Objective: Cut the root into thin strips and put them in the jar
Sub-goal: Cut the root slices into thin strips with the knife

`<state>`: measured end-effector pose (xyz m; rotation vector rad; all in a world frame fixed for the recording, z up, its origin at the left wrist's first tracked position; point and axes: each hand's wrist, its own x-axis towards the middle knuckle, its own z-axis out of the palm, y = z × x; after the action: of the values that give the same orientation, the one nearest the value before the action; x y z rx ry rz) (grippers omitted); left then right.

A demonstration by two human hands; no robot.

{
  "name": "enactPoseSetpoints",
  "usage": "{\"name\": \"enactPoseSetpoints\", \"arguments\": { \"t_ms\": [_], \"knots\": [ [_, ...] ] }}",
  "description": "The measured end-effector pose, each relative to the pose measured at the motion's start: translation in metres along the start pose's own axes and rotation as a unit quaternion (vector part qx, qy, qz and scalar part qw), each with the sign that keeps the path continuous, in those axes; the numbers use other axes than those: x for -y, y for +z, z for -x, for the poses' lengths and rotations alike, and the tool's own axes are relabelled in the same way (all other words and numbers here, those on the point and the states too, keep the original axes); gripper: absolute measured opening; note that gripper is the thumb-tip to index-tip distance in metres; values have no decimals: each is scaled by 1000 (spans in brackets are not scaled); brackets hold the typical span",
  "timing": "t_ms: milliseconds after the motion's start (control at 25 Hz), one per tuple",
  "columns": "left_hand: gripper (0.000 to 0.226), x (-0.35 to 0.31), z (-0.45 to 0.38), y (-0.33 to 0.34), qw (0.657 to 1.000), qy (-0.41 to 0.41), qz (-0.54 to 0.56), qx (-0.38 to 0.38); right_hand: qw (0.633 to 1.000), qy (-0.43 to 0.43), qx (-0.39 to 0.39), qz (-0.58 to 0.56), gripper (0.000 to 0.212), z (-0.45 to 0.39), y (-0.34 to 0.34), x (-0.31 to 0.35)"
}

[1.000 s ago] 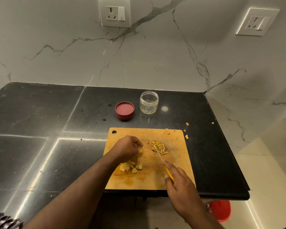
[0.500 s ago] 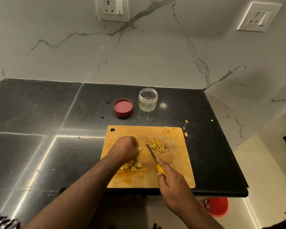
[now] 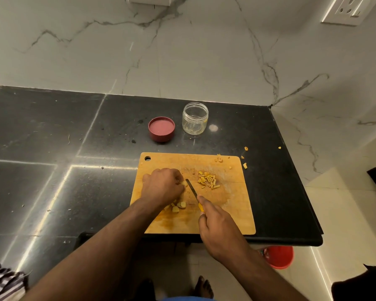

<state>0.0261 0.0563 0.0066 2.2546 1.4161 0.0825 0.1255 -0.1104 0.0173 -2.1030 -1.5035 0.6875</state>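
Observation:
On the wooden cutting board (image 3: 232,213), my left hand (image 3: 163,185) is curled over a pale root piece (image 3: 184,183) and pins it down. My right hand (image 3: 219,229) grips a yellow-handled knife (image 3: 192,189), whose blade lies right beside my left fingertips at the root piece. A small heap of thin yellow strips (image 3: 207,180) sits to the right of the blade. Several root slices (image 3: 178,206) lie just below my left hand. The clear glass jar (image 3: 195,118) stands open behind the board on the black counter.
The jar's red lid (image 3: 161,128) lies upside down left of the jar. Loose root scraps (image 3: 244,165) sit off the board's far right corner. The counter edge runs just under the board; a red bucket (image 3: 278,256) stands on the floor below.
The knife has moved left, away from the strip heap, to the root piece under my left fingers. The camera has tilted down a little.

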Motion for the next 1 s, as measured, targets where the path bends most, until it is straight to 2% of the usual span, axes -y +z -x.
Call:
{"name": "enactPoseSetpoints", "arguments": {
  "t_ms": [360, 600, 720, 1000],
  "knots": [
    [13, 0, 1, 3, 1000, -14, 2, -15, 998, -9, 4, 59, 52, -2, 7, 5],
    [11, 2, -2, 5, 999, -21, 24, -2, 999, 6, -4, 46, 53, 23, 0, 4],
    [11, 2, -1, 6, 999, -23, 26, -7, 999, -1, -24, 45, 52, 15, -1, 6],
    [9, 1, 0, 5, 999, -27, 27, -6, 997, -10, -3, 72, 53, -6, 5, 11]
  ]
}}
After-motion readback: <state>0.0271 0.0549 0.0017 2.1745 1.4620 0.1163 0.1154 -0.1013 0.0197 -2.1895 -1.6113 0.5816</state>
